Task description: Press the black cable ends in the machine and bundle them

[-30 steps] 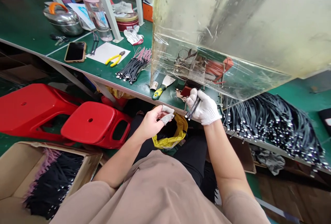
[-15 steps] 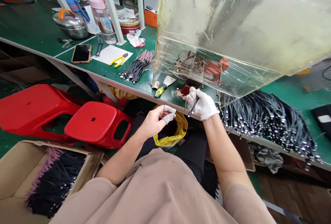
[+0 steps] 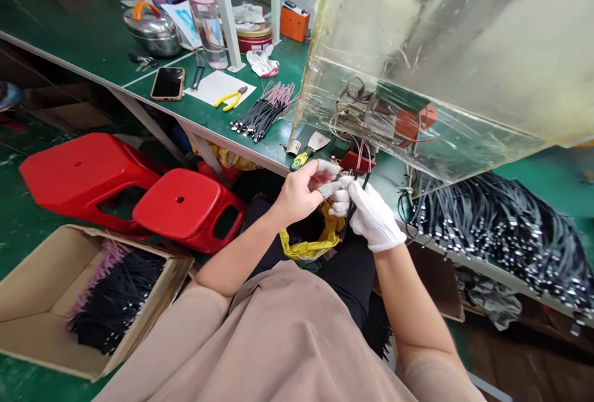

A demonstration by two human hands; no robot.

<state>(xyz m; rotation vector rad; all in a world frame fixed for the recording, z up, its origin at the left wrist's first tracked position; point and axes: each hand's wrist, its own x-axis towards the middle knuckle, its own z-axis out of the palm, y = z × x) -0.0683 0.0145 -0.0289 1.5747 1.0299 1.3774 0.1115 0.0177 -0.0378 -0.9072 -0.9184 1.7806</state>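
My right hand (image 3: pixel 371 213), in a white knit glove, is closed on black cables (image 3: pixel 366 180). Thin pink wires (image 3: pixel 364 149) rise from their upper ends, and the dark lower part hangs below the fingers. My left hand (image 3: pixel 304 193) is bare except for light covers on the thumb and a finger. Its thumb and finger are apart, with the tips close against the gloved fingers; whether they touch a cable I cannot tell. Just beyond the hands is a dark red block (image 3: pixel 355 162) at the bench edge, beneath a clear plastic shield (image 3: pixel 417 124).
A scraper (image 3: pixel 309 151), yellow-handled cutters (image 3: pixel 231 99), a phone (image 3: pixel 167 83) and a cable bundle (image 3: pixel 264 114) lie on the green bench. Many black cables (image 3: pixel 492 222) are heaped at right. Below are a yellow bag (image 3: pixel 310 248), red stools (image 3: pixel 179 207) and a cardboard box (image 3: pixel 44 272) of cables.
My left hand has moved right and up to my right hand. The cables in my right hand now stand with pink wires upward. The view has shifted slightly left.
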